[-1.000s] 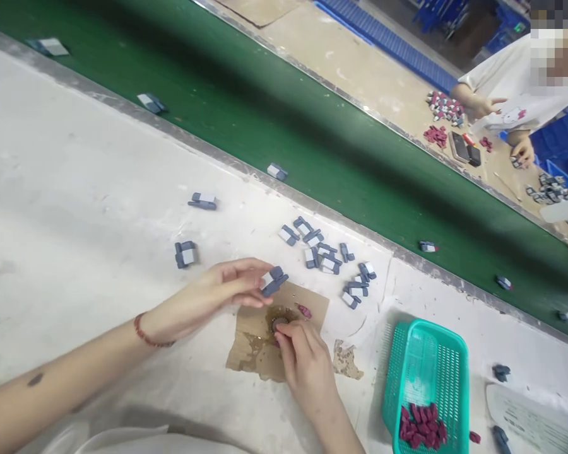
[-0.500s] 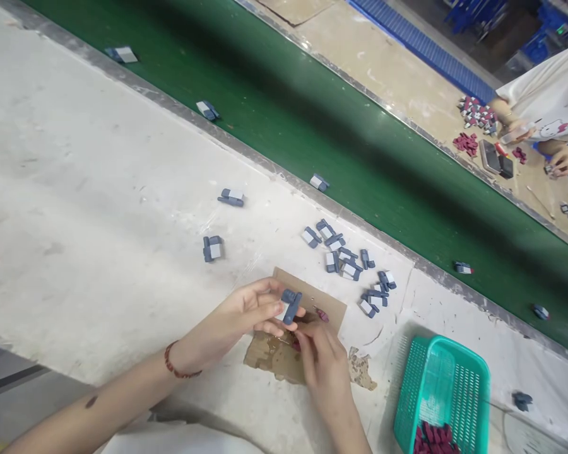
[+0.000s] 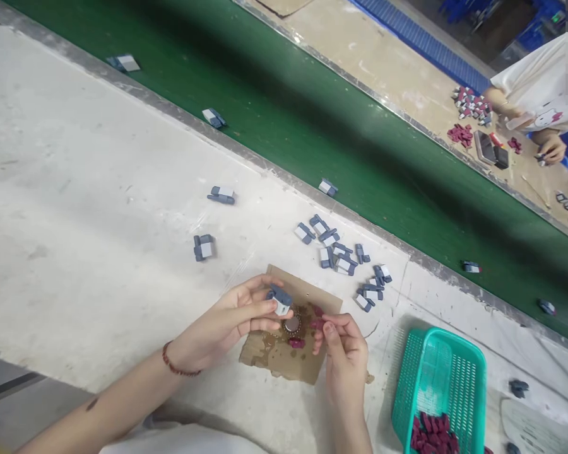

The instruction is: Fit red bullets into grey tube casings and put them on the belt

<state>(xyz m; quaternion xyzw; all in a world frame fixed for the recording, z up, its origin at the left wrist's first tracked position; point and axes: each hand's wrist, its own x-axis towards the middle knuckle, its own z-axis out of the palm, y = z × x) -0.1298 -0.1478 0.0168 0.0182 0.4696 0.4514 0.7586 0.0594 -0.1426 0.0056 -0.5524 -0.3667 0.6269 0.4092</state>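
My left hand [image 3: 230,321] is closed on a small grey-blue and white plastic piece [image 3: 279,299], held just above a stained square of brown cardboard [image 3: 277,356]. My right hand [image 3: 343,350] pinches a small dark-red piece [image 3: 318,324] between thumb and fingertips, close to the right of the grey piece. On the cardboard sit a small round metal cap [image 3: 292,324] and another dark-red piece [image 3: 295,343]. A red bead bracelet circles my left wrist.
Several loose grey-blue pieces [image 3: 341,258] lie on the white table beyond the cardboard. A teal basket [image 3: 454,372] with dark-red pieces stands at right. A green conveyor belt [image 3: 312,120] carrying a few pieces runs diagonally behind. Another person [image 3: 534,94] works across the belt.
My right hand has lifted off the cardboard and drawn right with a red piece, uncovering the round cap. My left hand turned the grey piece and stayed near it.
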